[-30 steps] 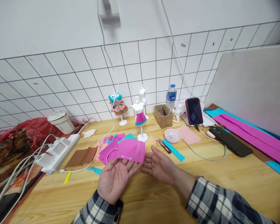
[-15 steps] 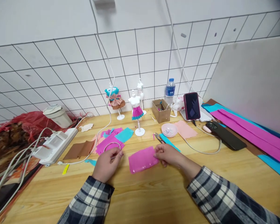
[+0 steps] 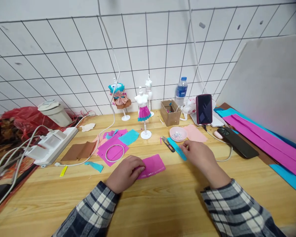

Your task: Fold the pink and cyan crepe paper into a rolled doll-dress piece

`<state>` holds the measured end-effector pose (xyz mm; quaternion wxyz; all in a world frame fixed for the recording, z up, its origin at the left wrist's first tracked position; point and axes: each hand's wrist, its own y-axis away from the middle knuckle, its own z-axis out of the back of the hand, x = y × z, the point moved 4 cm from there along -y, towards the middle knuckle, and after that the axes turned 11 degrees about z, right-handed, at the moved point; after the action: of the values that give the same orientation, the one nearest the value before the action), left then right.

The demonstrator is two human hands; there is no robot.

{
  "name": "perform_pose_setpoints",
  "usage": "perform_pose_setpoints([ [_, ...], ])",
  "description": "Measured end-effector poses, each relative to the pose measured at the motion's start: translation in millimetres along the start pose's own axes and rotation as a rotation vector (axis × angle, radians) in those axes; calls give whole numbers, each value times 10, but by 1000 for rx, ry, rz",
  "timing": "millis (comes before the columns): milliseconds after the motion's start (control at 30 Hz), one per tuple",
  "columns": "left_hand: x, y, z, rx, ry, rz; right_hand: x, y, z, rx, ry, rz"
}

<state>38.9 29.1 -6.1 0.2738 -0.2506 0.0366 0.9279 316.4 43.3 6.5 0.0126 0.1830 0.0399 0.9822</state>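
Observation:
A small magenta sheet [image 3: 154, 165], perhaps crepe paper, lies on the wooden table with a shiny line along its near edge. My left hand [image 3: 127, 172] is closed on the sheet's left end, fingertips over its top. My right hand [image 3: 199, 156] is over a narrow blue strip [image 3: 177, 148], its thumb and fingertips drawn together. Whether anything is between them is too small to tell. Just beyond it stands a pink dish [image 3: 171, 133] of small shiny pieces. Beside the strip lie black-handled thread snips [image 3: 168, 144].
A mini dress form [image 3: 141, 98] wears a magenta skirt with blue trim; two more stand behind. At left are a ring [image 3: 114, 161] on coloured sheets and a power strip [image 3: 61, 144]. A cardboard box [image 3: 171, 117], propped phone [image 3: 204, 110] and dark phone [image 3: 239, 144] stand or lie right.
My right hand has let go of the magenta sheet and moved right toward the dish. My left hand has come from beside the ring onto the sheet's left end. The view has shifted slightly.

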Motion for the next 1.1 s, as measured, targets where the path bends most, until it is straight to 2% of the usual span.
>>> perform_pose_setpoints([
  [100, 17, -15, 18, -7, 56, 7, -135, -39, 1, 61, 82, -41],
  [300, 16, -4, 99, -110, 89, -3, -178, -31, -104, 163, -1, 57],
  [400, -32, 61, 190, -228, 112, -73, -101, 128, -16, 252, -199, 179],
  [467, -99, 115, 221, -273, 170, -131, 92, 283, 26, 422, -562, 348],
  [567, -201, 167, 171, -183, 323, -158, 391, 475, 22, 724, -765, 448],
  [733, -278, 182, 42, -1, 610, -100, 771, 559, -85, 1039, -863, 643],
  [800, -272, 166, 19, 46, 751, -68, 852, 559, -133, 1129, -855, 666],
  [867, -200, 135, 18, 35, 945, 48, 908, 521, -139, 1053, -749, 678],
  [933, -77, 113, 21, 0, 1130, 240, 964, 478, -77, 843, -567, 720],
  [1000, 13, 110, 29, 34, 1199, 388, 1032, 481, 31, 652, -405, 772],
  [1033, 27, 112, 41, 78, 1186, 418, 1066, 500, 82, 599, -355, 787],
  [1100, -15, 121, 78, 205, 1098, 376, 1121, 544, 163, 552, -300, 802],
])
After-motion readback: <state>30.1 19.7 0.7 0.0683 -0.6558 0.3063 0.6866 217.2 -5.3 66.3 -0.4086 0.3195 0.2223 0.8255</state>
